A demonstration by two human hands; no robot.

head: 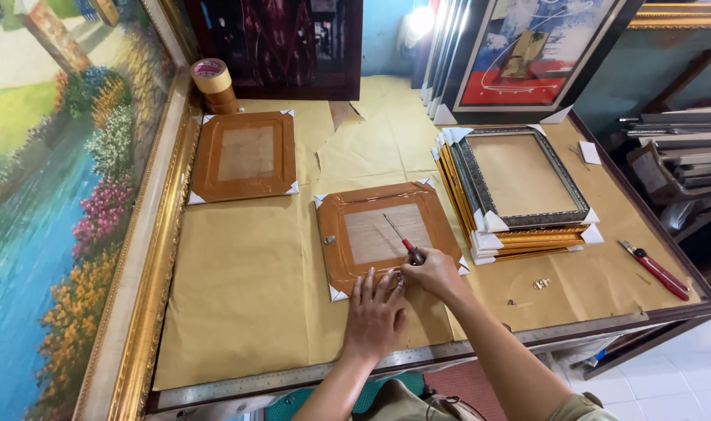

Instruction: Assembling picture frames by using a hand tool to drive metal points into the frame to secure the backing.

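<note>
A brown picture frame [371, 204] lies face down on the paper-covered table, with white corner guards. My left hand [376, 316] lies flat at the frame's near edge, its fingers pressing by a small metal fitting [397, 277]. My right hand [435, 273] grips a screwdriver [400, 238] with a red and black handle. The handle sits in the fist while the thin shaft points up and away over the frame's back panel. A second small fitting [329, 239] sits on the frame's left side.
Another brown frame [245, 156] lies at the back left beside rolls of tape [213, 82]. A stack of gilt and silver frames [519, 187] is on the right. A red-handled cutter [655, 270] and small hardware [541, 284] lie near the right edge. A large landscape painting [51, 195] leans left.
</note>
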